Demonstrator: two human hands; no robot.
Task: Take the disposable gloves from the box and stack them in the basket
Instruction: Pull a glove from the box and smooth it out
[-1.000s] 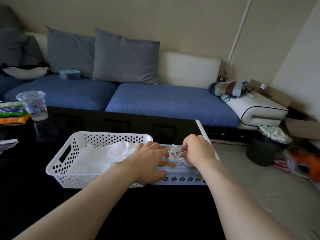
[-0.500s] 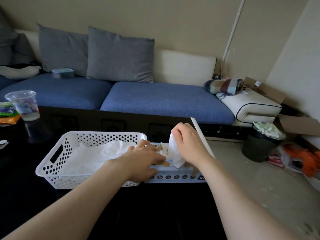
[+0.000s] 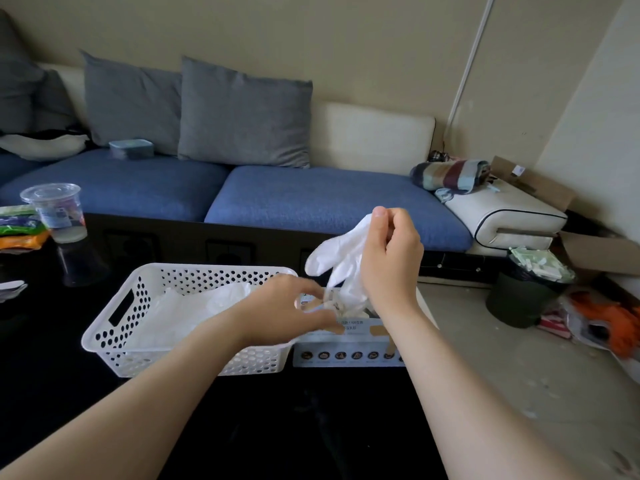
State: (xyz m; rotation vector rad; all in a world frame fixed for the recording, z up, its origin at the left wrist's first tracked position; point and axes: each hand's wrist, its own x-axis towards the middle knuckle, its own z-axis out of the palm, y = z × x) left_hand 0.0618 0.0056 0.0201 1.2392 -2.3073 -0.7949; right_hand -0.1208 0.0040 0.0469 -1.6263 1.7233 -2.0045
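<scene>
The right hand is raised above the low white cardboard glove box, its thumb and fingers pinching the cuff end of a thin white disposable glove. The glove hangs down from that grip, its finger parts fanned out to the left, and its lower end reaches into the crumpled opening in the top of the box. The left hand lies over the near right corner of the white perforated plastic basket and reaches onto the box top just beside the opening. Its fingers are blurred, so I cannot tell whether they press flat or curl round anything.

The basket and the box stand side by side on the glossy black desk, touching, with the box to the right. Inside the basket lies a loose heap of white gloves.

At the far left of the desk stands a clear lidded plastic cup. Beyond the desk runs a blue sofa with grey cushions, and a dark round bin stands on the floor to the right.
</scene>
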